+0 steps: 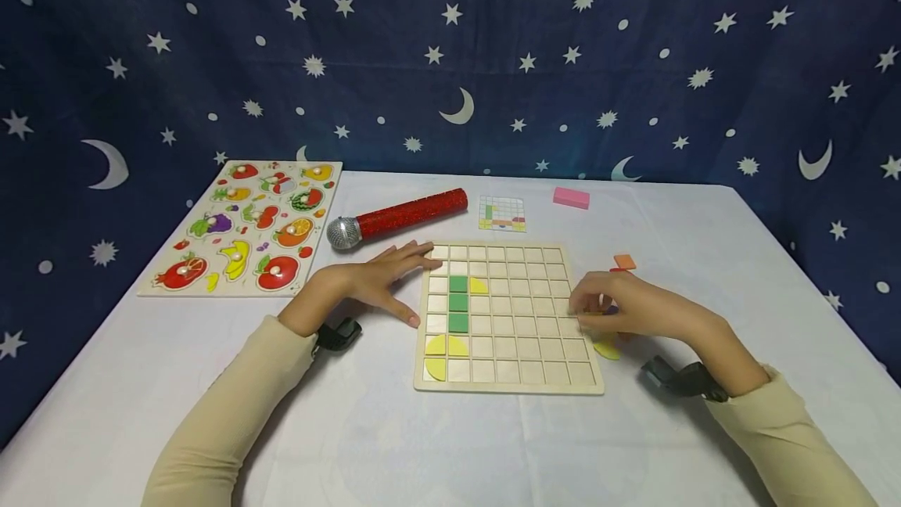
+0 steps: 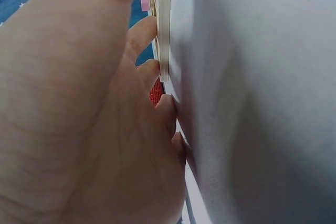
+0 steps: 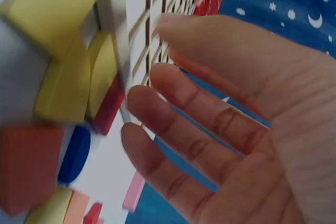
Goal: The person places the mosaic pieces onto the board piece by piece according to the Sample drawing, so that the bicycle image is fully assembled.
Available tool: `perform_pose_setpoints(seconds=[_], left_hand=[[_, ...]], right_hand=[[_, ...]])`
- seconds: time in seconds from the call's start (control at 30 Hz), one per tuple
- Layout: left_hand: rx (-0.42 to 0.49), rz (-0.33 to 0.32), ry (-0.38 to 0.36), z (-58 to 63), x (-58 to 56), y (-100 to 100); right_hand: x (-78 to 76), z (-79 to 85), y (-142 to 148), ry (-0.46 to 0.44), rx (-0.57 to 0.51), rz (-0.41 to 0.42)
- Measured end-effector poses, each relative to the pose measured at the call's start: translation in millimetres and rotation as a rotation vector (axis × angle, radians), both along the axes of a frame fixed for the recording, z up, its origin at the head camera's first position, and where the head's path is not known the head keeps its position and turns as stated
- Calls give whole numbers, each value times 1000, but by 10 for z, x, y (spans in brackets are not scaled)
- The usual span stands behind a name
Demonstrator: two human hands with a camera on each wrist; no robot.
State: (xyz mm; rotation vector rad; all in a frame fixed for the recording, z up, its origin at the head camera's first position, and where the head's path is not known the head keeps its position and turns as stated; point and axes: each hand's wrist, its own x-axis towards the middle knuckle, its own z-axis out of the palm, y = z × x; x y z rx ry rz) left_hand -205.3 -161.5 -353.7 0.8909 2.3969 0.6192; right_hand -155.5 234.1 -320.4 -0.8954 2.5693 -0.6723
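A wooden grid board lies on the white table. Three green squares form a column in its cells, with several yellow quarter-round pieces around them. My left hand rests at the board's left edge, fingers spread, fingertips on its upper left corner. My right hand hovers at the right edge, fingers loosely bent, nothing visible between them. Loose pieces lie beside it: a yellow one, a blue one, a red one and an orange-red one.
Behind the board are a small pattern card, a pink block and a red glittery microphone. A fruit peg puzzle lies at the left. A dark blue starry cloth hangs behind the table.
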Motion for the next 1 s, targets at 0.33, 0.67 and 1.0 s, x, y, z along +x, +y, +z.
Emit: perform_pose_setpoints(seconds=[0.33,0.67,1.0], left_hand=[[2,-10,10,8,3,-9],[18,-10,2,6,-3,-1],[9,-4,7,4,3,-1]], right_hand=[[-98,-71,104,-40,39,-10],[-158,-95,182,36,27,-56],[-146,-57,206,-19,31,-33]])
